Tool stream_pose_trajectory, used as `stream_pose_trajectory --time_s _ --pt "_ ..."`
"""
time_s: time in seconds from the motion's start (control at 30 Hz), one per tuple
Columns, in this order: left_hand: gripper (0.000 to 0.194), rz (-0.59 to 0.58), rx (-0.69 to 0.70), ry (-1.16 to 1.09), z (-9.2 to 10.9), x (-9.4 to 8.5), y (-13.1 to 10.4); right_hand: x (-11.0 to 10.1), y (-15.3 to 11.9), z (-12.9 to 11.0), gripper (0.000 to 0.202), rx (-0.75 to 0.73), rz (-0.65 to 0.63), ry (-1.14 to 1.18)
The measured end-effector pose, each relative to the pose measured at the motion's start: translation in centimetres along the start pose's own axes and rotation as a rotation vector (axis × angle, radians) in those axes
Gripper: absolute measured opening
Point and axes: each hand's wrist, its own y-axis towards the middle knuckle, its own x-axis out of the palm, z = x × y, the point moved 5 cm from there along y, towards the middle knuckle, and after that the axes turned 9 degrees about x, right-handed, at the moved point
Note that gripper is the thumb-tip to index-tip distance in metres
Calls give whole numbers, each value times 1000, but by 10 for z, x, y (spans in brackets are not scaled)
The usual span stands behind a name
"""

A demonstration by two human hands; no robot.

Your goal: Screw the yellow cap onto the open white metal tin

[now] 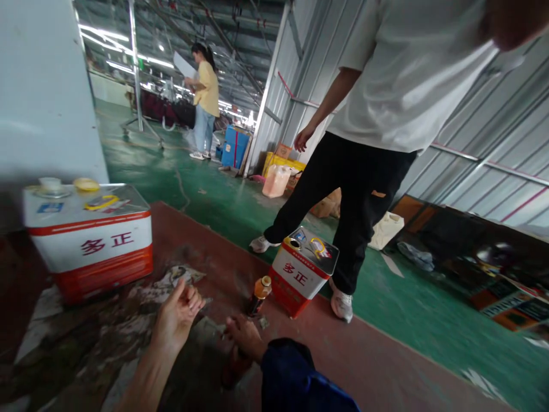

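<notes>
Two hands low, right hand (242, 337) just below bottle (259, 294)

light: bright ceiling strips (128, 43) far left, glaring | near bench (206, 240) dim, soft shadows | blur: motion smear at the near edge and far right | distortion: wide-angle tilt, wall lines bent at edges

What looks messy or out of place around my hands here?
Torn, stained paper scraps litter the red surface by your left hand. The smaller tin sits crooked at its edge with its spout uncapped.
</notes>
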Motion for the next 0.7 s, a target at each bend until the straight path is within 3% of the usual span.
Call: stream_pose_trajectory --time_s 0.13,0.33,0.53,0.7 --pt "49 11 14 14 -2 -1 3 -3 -2 2 83 26 -88 183" --pt "49 6 29 18 -8 4 6 -9 1 17 76 82 -96 442" --pt "50 5 29 24 -7 3 9 -9 11 21 88 211 -108 739" --pt "49 -7 47 -6 -6 -5 15 -15 13 22 87 288 -18 826"
